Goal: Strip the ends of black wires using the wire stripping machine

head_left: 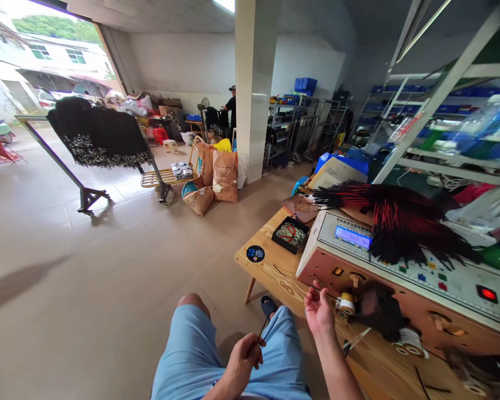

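Light blue shorts (191,355) fill the bottom of the view, with a dark sandal (269,304) just beyond them. Over the lap, the left hand (241,361) is closed, pinching a few thin black wires (263,331) that stick up and out from the fingers. The right hand (319,311) is raised palm up with its fingers part curled, at the edge of the wooden counter (270,278). A short dark wire (330,294) shows at its fingertips, but I cannot tell whether it is pinched. Just beside that hand, on the front of a beige benchtop machine (337,261), sits a small yellow and white spool (345,304), touching a clump of black wire (377,311). A second spool (409,340) sits lower right. A bundle of long black and red wires (395,219) lies across the machine's top, near its blue display (353,236) and red-lit button (486,293). Left of the machine, the counter carries a black tray of coiled wire (289,234) and a round dark sticker (255,254). Farther out stand a metal rack hung with black wire bundles (98,133), paper sacks (225,175), and a person (231,108) beside a white pillar (254,83).
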`<control>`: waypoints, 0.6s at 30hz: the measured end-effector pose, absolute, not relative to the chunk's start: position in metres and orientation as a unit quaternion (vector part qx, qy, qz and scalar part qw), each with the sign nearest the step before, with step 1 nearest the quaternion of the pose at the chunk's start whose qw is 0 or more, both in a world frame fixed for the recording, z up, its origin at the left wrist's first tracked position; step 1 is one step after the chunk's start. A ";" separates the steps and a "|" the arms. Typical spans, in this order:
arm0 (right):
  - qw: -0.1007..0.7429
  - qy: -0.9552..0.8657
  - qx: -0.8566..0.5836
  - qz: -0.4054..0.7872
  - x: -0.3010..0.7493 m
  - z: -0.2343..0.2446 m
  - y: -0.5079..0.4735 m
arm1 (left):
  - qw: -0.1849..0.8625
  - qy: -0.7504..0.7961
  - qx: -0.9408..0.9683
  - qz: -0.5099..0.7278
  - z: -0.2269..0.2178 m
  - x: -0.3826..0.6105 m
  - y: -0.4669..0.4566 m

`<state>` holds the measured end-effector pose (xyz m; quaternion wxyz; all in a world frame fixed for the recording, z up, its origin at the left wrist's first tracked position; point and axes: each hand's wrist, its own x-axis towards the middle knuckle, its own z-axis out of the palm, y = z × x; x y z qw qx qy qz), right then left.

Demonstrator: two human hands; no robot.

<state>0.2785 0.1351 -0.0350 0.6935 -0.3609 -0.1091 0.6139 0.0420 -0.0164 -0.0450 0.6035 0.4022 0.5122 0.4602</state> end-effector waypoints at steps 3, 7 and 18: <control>0.692 -0.118 -0.369 0.610 0.271 -0.035 0.136 | 0.595 0.520 0.423 0.445 -0.045 0.042 -0.019; 0.665 -0.131 -0.400 0.617 0.243 -0.038 0.130 | 0.571 0.540 0.432 0.442 -0.045 0.041 -0.017; 0.442 -0.451 -0.448 0.634 0.141 -0.067 0.020 | 0.460 0.592 0.400 0.528 -0.001 0.027 0.014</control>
